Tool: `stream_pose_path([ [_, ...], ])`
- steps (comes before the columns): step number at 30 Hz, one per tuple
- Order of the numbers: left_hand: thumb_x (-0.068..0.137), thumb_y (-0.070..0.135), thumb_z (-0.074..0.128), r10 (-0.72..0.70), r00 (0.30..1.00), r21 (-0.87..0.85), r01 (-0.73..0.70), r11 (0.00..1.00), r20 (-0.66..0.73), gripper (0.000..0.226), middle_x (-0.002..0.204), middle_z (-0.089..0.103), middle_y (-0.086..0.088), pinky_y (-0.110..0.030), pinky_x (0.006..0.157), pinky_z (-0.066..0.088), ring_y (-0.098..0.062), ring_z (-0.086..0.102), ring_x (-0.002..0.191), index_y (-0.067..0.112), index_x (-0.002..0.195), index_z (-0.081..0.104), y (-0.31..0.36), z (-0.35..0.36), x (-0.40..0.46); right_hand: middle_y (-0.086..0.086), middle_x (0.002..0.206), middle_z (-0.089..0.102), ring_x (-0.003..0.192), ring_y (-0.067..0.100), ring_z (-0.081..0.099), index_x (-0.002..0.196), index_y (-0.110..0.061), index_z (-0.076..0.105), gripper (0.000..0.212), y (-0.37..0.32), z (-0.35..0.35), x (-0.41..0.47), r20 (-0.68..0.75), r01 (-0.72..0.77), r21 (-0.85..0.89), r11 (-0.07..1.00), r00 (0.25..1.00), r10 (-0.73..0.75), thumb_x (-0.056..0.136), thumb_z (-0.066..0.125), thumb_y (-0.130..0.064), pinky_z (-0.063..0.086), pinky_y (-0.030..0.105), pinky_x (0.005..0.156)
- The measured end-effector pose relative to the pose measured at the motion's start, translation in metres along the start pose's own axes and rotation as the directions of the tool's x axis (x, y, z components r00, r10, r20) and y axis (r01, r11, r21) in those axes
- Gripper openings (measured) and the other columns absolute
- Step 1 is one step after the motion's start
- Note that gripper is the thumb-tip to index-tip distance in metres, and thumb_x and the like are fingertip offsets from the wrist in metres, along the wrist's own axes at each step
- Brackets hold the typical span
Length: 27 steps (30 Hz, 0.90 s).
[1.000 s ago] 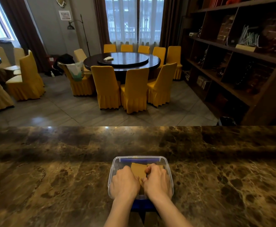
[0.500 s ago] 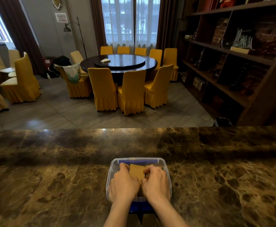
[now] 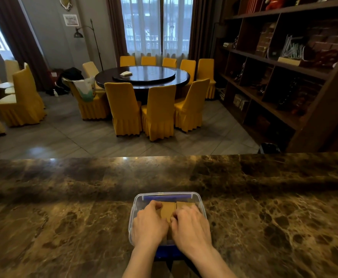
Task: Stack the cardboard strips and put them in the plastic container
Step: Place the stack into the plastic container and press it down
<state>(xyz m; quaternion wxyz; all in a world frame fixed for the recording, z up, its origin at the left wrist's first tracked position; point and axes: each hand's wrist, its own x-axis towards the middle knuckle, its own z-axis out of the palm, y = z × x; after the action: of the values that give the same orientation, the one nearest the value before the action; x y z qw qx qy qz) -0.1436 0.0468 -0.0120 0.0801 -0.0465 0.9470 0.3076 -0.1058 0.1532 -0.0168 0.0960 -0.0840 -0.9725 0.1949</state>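
Nearly done, judging by the layout: cardboard strips [image 3: 169, 210] already inside the plastic container [image 3: 138, 203], lying flat in two side-by-side groups with a seam between them; no loose strip visible elsewhere on the tabletop [image 3: 64, 217]. Left to do, probably only settling and squaring the stack. Container near the front edge of the tabletop, at its middle. Left hand [image 3: 149, 225] and right hand [image 3: 192, 227] both down in the container, fingers curled and pressed onto the strips; whether pinching an edge or only pushing, cannot tell. Strips matte tan, thin, straight-edged. Container clear, rounded-cornered, rectangular, with blue showing at the far wall and under the near side. Tabletop polished brown marble, veined, glossy.
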Motion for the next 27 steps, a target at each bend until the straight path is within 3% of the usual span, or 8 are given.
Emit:
stream_pose_path([
  [5, 0.087, 0.028, 0.076, 0.027, 0.999, 0.003, -0.027, 1.0, 0.045, 0.059, 0.137, 0.066, 0.004, -0.039, 0.093, 0.061, -0.018, 0.068, 0.112, 0.038, 0.14, 0.053, -0.0031, -0.0007, 0.0016, -0.01, 0.104, 0.072, 0.103, 0.01, 0.058, 0.102, -0.026, 0.075, 0.021, 0.0028, -0.0011, -0.0035, -0.001, 0.01, 0.019, 1.0, 1.0, -0.009, 0.097, 0.057, -0.036, 0.055, 0.03, 0.088],
  [13, 0.087, 0.041, 0.075, 0.044, 0.999, 0.055, -0.045, 0.997, 0.011, 0.058, 0.132, 0.068, 0.004, -0.039, 0.088, 0.062, -0.021, 0.07, 0.11, 0.039, 0.136, 0.046, -0.0028, 0.0017, -0.0003, -0.009, 0.101, 0.073, 0.099, 0.011, 0.057, 0.098, -0.024, 0.076, 0.03, 0.0043, -0.0002, -0.004, 0.013, 0.032, 0.001, 0.999, 0.999, -0.032, 0.099, 0.05, -0.037, 0.057, 0.033, 0.086],
  [17, 0.085, 0.045, 0.073, 0.044, 0.997, 0.004, -0.044, 0.999, 0.065, 0.062, 0.127, 0.07, 0.002, -0.042, 0.094, 0.06, -0.022, 0.069, 0.111, 0.033, 0.138, 0.042, -0.0062, 0.0011, 0.0029, -0.011, 0.101, 0.073, 0.097, 0.009, 0.058, 0.098, -0.025, 0.076, 0.029, 0.0038, -0.0009, -0.0056, -0.015, 0.034, 0.027, 0.999, 0.999, -0.034, 0.098, 0.051, -0.038, 0.056, 0.029, 0.083],
  [19, 0.085, 0.043, 0.074, 0.04, 0.995, -0.044, -0.036, 0.998, 0.097, 0.06, 0.126, 0.07, 0.001, -0.044, 0.098, 0.058, -0.022, 0.068, 0.112, 0.03, 0.135, 0.044, -0.0072, 0.0002, 0.0054, -0.011, 0.099, 0.073, 0.095, 0.007, 0.057, 0.097, -0.026, 0.076, 0.027, 0.0048, -0.0016, -0.0062, -0.036, 0.037, 0.045, 0.998, 0.999, -0.036, 0.098, 0.052, -0.038, 0.054, 0.026, 0.081],
  [23, 0.087, 0.039, 0.072, 0.057, 0.998, 0.014, -0.057, 0.998, 0.026, 0.046, 0.113, 0.073, 0.005, -0.036, 0.09, 0.06, -0.016, 0.071, 0.101, 0.028, 0.128, 0.053, -0.0074, 0.002, 0.0048, -0.011, 0.099, 0.073, 0.095, 0.007, 0.058, 0.097, -0.027, 0.076, 0.026, 0.006, -0.0004, -0.0063, -0.056, 0.049, 0.049, 0.998, 0.997, -0.047, 0.097, 0.053, -0.039, 0.054, 0.025, 0.083],
  [27, 0.09, 0.035, 0.071, 0.044, 0.999, 0.014, -0.045, 0.999, 0.014, 0.042, 0.116, 0.073, 0.005, -0.035, 0.089, 0.06, -0.015, 0.071, 0.102, 0.029, 0.128, 0.056, -0.0063, 0.0051, 0.0039, -0.011, 0.101, 0.072, 0.097, 0.007, 0.058, 0.1, -0.027, 0.075, 0.027, 0.0065, 0.0008, -0.0063, -0.064, 0.059, 0.029, 0.998, 0.996, -0.058, 0.098, 0.052, -0.04, 0.056, 0.027, 0.086],
])
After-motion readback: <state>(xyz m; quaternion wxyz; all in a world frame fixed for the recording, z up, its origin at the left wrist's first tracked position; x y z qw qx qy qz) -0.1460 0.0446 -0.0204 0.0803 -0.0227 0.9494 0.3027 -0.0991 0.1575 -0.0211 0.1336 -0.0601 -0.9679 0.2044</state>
